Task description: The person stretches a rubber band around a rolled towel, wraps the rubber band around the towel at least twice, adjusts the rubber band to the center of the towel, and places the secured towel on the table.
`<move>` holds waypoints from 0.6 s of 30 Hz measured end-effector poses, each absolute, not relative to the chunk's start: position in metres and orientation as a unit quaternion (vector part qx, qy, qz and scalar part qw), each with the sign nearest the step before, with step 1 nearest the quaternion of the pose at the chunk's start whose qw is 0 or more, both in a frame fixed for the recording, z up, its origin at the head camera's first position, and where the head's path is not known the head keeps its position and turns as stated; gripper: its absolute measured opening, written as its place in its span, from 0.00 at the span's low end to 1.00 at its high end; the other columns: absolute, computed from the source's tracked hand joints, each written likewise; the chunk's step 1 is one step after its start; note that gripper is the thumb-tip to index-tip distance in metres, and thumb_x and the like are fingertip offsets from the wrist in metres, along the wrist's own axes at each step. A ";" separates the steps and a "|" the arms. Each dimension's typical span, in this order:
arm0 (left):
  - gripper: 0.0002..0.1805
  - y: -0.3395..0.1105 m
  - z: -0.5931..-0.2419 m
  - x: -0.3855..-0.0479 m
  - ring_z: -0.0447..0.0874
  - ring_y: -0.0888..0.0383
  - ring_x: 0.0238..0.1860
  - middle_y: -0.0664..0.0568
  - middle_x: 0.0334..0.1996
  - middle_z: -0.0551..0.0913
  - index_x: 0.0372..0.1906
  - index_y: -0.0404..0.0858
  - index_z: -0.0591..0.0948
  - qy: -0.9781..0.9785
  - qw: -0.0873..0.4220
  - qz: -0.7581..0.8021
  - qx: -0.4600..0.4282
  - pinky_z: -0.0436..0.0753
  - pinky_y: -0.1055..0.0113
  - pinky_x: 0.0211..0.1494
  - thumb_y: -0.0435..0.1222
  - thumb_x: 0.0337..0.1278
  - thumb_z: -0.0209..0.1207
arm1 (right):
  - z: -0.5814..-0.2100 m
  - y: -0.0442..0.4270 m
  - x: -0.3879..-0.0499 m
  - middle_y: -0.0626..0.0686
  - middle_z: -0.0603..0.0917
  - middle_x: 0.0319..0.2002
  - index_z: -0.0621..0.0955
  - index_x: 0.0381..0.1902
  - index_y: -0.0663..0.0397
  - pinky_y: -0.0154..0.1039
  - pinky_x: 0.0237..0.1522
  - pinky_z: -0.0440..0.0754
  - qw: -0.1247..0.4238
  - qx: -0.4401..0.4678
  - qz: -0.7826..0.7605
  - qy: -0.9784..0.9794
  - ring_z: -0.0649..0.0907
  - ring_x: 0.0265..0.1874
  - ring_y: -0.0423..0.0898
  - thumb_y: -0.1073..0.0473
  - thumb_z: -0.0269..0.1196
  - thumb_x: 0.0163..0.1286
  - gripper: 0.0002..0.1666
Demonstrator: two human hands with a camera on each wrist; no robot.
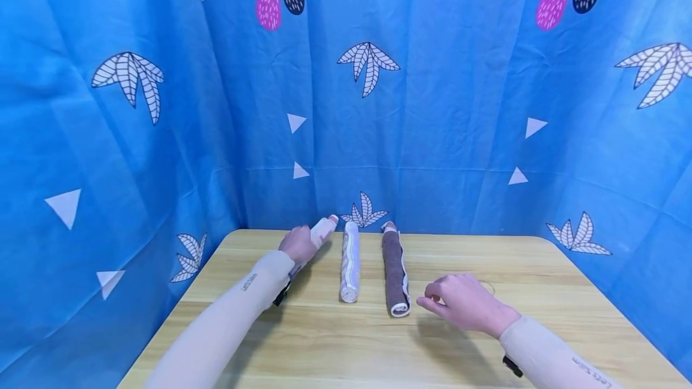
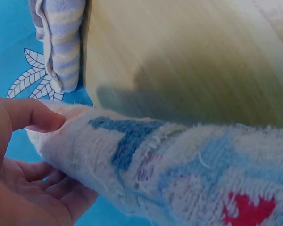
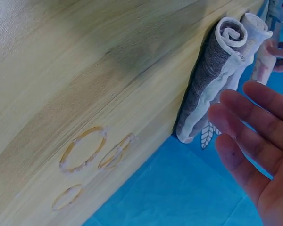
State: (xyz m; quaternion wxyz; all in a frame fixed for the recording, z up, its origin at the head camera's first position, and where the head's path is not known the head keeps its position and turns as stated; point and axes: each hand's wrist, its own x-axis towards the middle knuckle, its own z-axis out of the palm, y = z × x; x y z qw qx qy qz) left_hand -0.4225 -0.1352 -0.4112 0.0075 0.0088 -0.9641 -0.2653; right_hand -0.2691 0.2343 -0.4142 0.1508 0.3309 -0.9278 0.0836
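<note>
My left hand (image 1: 298, 245) grips a rolled towel (image 1: 323, 230) at the far left of the table. In the left wrist view this towel (image 2: 179, 165) is whitish with blue and red patches, and the thumb and fingers lie around one end. Beside it a striped, pale lilac rolled towel (image 1: 350, 263) lies lengthwise. A brown rolled towel (image 1: 393, 269) with a white edge lies to its right, apart from it. My right hand (image 1: 465, 302) hovers over the table right of the brown roll. Its fingers are loosely bent in the right wrist view and hold nothing.
Several thin yellowish bands, one of them a large ring (image 3: 105, 135), lie on the wooden table (image 1: 346, 353) near the right hand. A blue patterned curtain (image 1: 432, 137) stands around the table's back and sides.
</note>
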 end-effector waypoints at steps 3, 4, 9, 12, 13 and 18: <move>0.33 -0.136 -0.410 -0.417 0.77 0.50 0.31 0.45 0.34 0.79 0.46 0.37 0.80 -0.961 0.019 -0.277 -0.004 0.75 0.63 0.25 0.64 0.62 0.57 | -0.414 0.235 -0.268 0.29 0.72 0.18 0.78 0.21 0.31 0.29 0.18 0.64 0.146 0.328 0.087 -0.929 0.66 0.14 0.28 0.42 0.61 0.73 0.18; 0.33 -0.136 -0.410 -0.416 0.77 0.50 0.31 0.45 0.34 0.79 0.45 0.36 0.80 -0.960 0.024 -0.279 -0.010 0.75 0.62 0.26 0.64 0.62 0.57 | -0.414 0.235 -0.268 0.29 0.72 0.18 0.79 0.21 0.31 0.29 0.18 0.65 0.143 0.327 0.090 -0.930 0.67 0.14 0.28 0.42 0.61 0.73 0.18; 0.23 -0.134 -0.412 -0.407 0.76 0.50 0.35 0.45 0.37 0.80 0.49 0.34 0.81 -0.966 0.058 -0.242 -0.067 0.78 0.58 0.37 0.51 0.64 0.62 | -0.415 0.238 -0.266 0.29 0.73 0.18 0.80 0.22 0.32 0.28 0.18 0.66 0.128 0.324 0.102 -0.932 0.67 0.14 0.28 0.40 0.60 0.73 0.18; 0.19 -0.130 -0.415 -0.402 0.76 0.51 0.40 0.47 0.42 0.82 0.54 0.35 0.82 -0.962 0.061 -0.249 -0.095 0.79 0.55 0.47 0.44 0.65 0.63 | -0.416 0.241 -0.265 0.30 0.77 0.20 0.83 0.25 0.34 0.28 0.21 0.69 0.123 0.320 0.110 -0.933 0.69 0.16 0.27 0.40 0.60 0.74 0.17; 0.18 -0.128 -0.415 -0.400 0.76 0.51 0.42 0.47 0.44 0.83 0.54 0.36 0.83 -0.959 0.062 -0.256 -0.104 0.79 0.53 0.51 0.42 0.65 0.63 | -0.417 0.243 -0.265 0.30 0.78 0.21 0.84 0.26 0.35 0.28 0.21 0.70 0.123 0.318 0.112 -0.933 0.70 0.16 0.27 0.40 0.60 0.74 0.17; 0.22 -0.120 -0.417 -0.393 0.75 0.49 0.55 0.46 0.56 0.81 0.63 0.41 0.80 -0.942 0.049 -0.308 -0.124 0.76 0.48 0.63 0.41 0.66 0.63 | -0.420 0.252 -0.268 0.31 0.80 0.23 0.85 0.29 0.35 0.30 0.24 0.73 0.126 0.312 0.110 -0.935 0.72 0.19 0.26 0.41 0.60 0.74 0.15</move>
